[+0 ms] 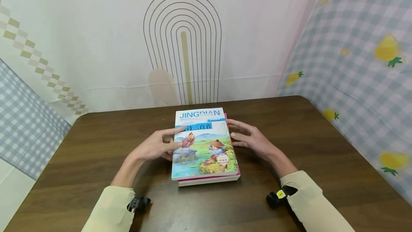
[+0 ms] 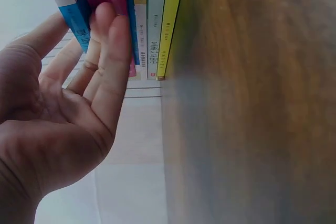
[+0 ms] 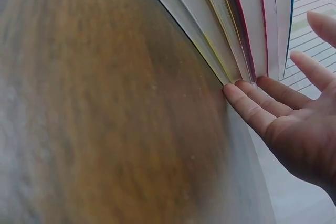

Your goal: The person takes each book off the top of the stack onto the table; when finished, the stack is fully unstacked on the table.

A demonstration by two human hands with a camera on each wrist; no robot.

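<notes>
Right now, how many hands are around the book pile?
2. The left hand is at the left side of the book pile; the right hand is at its right side.

Head view: bright, soft light | tabletop [image 1: 309,135]: faint shadows, pale sheen near front | wrist views: dimmer, hazy, grain blurred

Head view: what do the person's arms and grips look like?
There's a cream fabric left sleeve and matching right sleeve. A small black left wrist device and black right wrist device show, the latter with a yellow label. Left grip and right grip are gloveless.
</notes>
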